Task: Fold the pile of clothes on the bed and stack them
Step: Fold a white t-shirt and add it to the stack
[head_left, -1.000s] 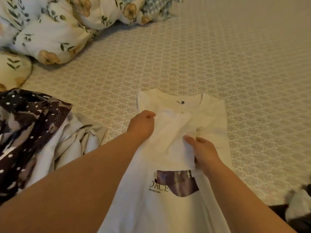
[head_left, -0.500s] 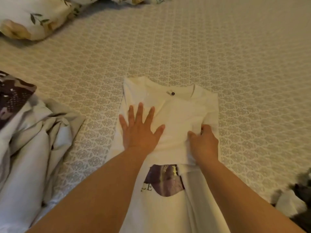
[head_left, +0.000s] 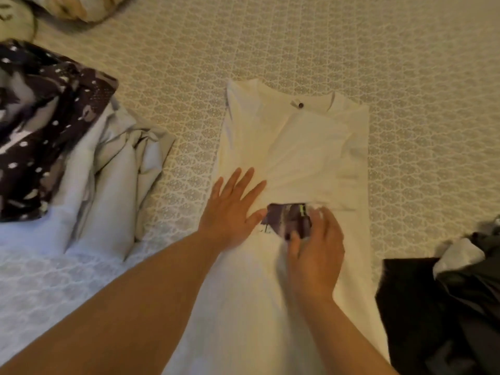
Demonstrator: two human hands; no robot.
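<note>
1. Head view, looking down on a bed (head_left: 311, 44) covered in a pale patterned quilt.
2. Near centre: white T-shirt (head_left: 297, 147), lying flat, collar at the far end, both sides folded in toward the middle, lower part running off toward the near edge.
3. Small tag with a dark button (head_left: 299, 105) visible inside the collar.
4. Purple printed graphic (head_left: 286, 219) partly exposed below the folded sleeve panel.
5. Left hand (head_left: 230, 209): fingers straight and spread apart, palm pressed flat on the shirt's left side, thumb touching the edge of the graphic.
6. Right hand (head_left: 315, 253): blurred, fingers bent down over the shirt just right of the graphic, fingertips touching the fabric; cannot tell whether cloth is actually pinched.
7. Left side of the bed: heap of unfolded clothes, a dark brown spotted garment (head_left: 46, 125) lying on top of pale grey-white garments (head_left: 113, 180), well apart from the shirt.
8. Near right: crumpled black garment (head_left: 433, 315) with a bit of light grey cloth (head_left: 457, 255) on it, just beside the shirt's right edge.
9. Far left corner: floral pillows (head_left: 78, 6), partly cut off by the frame.
</note>
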